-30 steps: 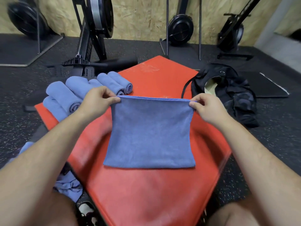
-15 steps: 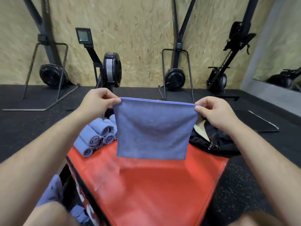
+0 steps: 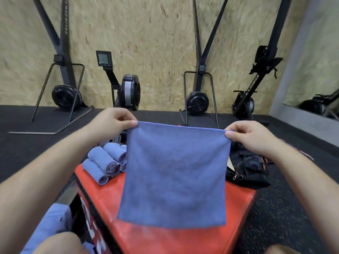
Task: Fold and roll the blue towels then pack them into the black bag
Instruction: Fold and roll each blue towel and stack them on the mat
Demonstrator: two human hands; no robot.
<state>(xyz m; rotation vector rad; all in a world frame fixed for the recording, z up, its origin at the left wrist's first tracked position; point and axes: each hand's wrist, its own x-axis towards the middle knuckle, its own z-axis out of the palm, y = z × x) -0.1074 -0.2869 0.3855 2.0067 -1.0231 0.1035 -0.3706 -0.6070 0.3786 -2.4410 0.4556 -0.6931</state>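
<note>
A square blue microfibre towel (image 3: 174, 176) is held up flat in the centre of the frame, hanging by its two top corners. Its upper left corner is pinched between thumb and curled fingers of the left hand (image 3: 111, 121); its upper right corner is pinched the same way by the right hand (image 3: 247, 136). The lower edge of the towel hangs in front of a red padded box (image 3: 165, 239), which fills the lower middle of the frame. A stack of rolled blue towels (image 3: 105, 162) is seen on the far left corner of the box, left of the hanging towel. A black fabric bag (image 3: 247, 171) lies at centre right, at the right edge of the box, partly hidden by the towel. Loose blue cloth (image 3: 49, 222) is seen at lower left. Black rowing machines (image 3: 128, 88) are stood against a chipboard wall (image 3: 156, 43) across the top.
</note>
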